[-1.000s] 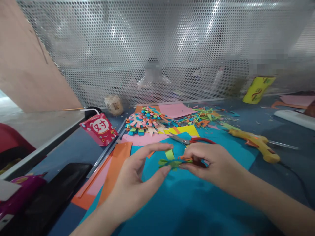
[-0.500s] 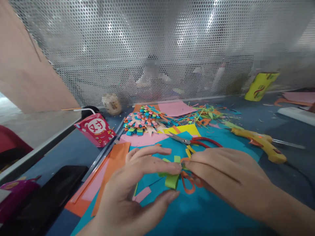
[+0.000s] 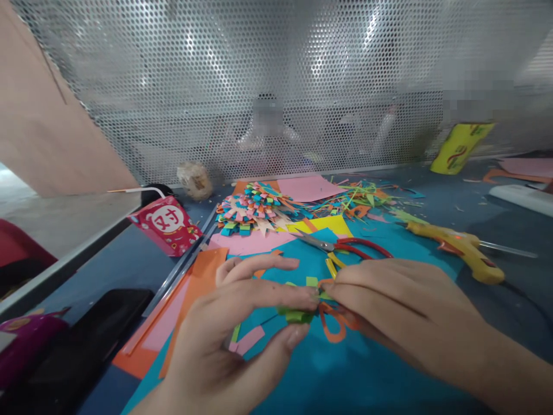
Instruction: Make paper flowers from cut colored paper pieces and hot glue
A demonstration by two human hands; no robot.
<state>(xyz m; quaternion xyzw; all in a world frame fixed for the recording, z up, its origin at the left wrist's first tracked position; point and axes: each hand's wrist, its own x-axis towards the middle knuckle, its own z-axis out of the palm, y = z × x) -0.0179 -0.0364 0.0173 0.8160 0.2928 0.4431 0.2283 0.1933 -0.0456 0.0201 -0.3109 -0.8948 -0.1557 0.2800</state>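
A small paper flower with green paper loops (image 3: pixel 297 317) and orange paper loops (image 3: pixel 333 331) is between my hands, above a blue paper sheet (image 3: pixel 345 380). My left hand (image 3: pixel 237 323) pinches the green loops between thumb and index finger, its other fingers held apart. On the other side, my right hand (image 3: pixel 401 317) has its fingers closed on the flower near its middle; its thumb is largely hidden. Red-handled scissors (image 3: pixel 332 245) lie with blades apart just beyond my hands. A yellow strip (image 3: pixel 332 266) sits by my right fingertips.
A yellow glue gun (image 3: pixel 458 245) lies at the right, its cord trailing off. Fringed paper flowers (image 3: pixel 250 210) and paper scraps (image 3: pixel 363 199) are at the back, before a perforated metal screen (image 3: pixel 216 86). Leftward are a red drink pouch (image 3: pixel 168 225) and a black phone (image 3: pixel 99 328).
My left thumb has closed up toward the index finger, pressing the green loop that stood open below it. My right hand stays at the flower's middle.
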